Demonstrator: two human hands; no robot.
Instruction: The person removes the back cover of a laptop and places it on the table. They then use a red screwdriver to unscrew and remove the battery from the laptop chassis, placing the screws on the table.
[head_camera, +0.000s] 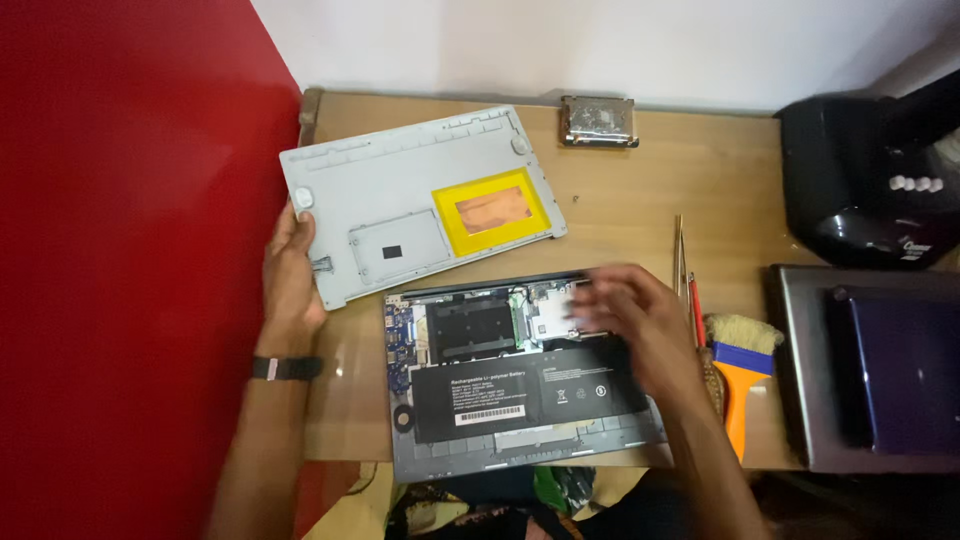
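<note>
An opened laptop (500, 400) lies bottom-up on the wooden desk, its black battery and circuit boards exposed. My right hand (630, 320) hovers, blurred, over its upper right corner, fingers spread near a metal part; whether it holds anything is unclear. My left hand (292, 280), a dark band on the wrist, grips the left edge of the removed grey bottom cover (400, 200). That cover lies inside-up behind the laptop and carries a yellow-framed copper patch (492, 210).
A small metal drive (598, 120) lies by the back wall. Tweezers (679, 255), a red-handled tool (695, 312) and an orange-handled brush (740, 370) lie right of the laptop. A second closed laptop (880, 370) and a black device (860, 180) fill the right. A red wall (130, 250) stands at left.
</note>
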